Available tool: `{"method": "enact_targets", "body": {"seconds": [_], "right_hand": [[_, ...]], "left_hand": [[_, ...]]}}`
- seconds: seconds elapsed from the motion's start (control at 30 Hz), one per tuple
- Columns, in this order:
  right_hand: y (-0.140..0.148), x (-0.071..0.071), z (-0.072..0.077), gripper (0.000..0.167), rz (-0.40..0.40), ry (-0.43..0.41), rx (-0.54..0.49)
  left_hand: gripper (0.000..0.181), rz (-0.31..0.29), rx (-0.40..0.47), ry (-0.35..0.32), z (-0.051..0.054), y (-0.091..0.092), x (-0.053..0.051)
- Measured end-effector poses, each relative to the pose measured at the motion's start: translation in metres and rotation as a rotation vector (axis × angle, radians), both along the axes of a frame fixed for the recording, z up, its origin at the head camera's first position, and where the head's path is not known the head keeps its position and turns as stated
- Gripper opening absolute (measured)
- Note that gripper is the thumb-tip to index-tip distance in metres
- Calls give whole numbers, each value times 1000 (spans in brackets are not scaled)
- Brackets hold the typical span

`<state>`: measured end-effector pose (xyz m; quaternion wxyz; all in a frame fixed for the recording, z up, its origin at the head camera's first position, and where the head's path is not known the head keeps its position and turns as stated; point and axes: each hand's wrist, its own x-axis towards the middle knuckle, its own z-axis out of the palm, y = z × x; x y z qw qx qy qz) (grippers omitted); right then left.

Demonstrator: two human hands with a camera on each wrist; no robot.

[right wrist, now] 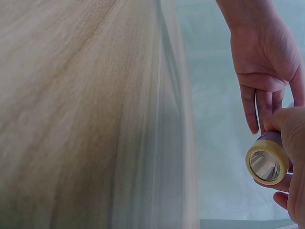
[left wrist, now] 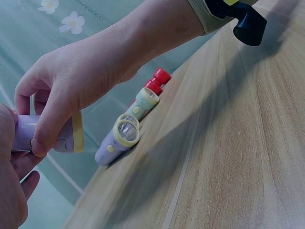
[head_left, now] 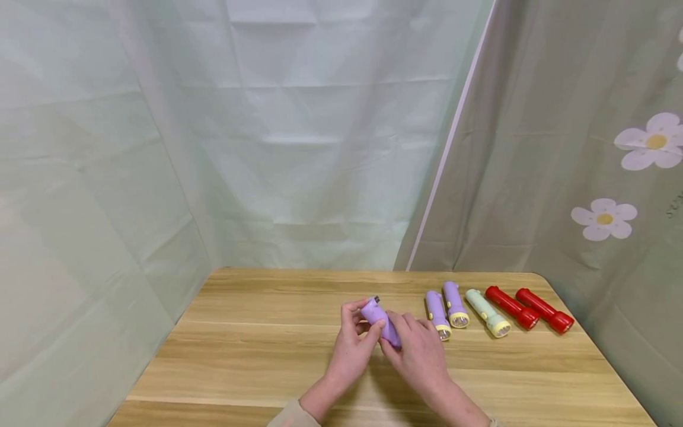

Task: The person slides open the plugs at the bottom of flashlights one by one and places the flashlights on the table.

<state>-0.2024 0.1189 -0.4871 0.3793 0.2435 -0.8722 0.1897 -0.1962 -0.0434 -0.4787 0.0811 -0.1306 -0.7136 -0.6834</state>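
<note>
Both hands hold a lavender flashlight above the table. Its tail points up and away, with a small dark piece showing there that I cannot identify. The left hand pinches the body near the tail between thumb and fingers. Around the head end curl the fingers and thumb of the right hand. A yellow rim and clear lens show in the right wrist view. The left wrist view has the right hand across the flashlight's body, with part of the left hand at the edge.
To the right lie two lavender flashlights, a pale green flashlight and two red flashlights, lenses toward the near side. They rest on a wood-grain table. Pale curtains hang behind and beside it.
</note>
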Motion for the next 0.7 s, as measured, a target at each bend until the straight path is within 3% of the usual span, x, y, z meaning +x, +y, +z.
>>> {"method": "enact_targets", "body": {"seconds": [0.7], "right_hand": [[-1, 0, -2, 46, 0, 3, -2]], "left_hand": [[50, -5, -2, -4, -2, 0, 0]]}}
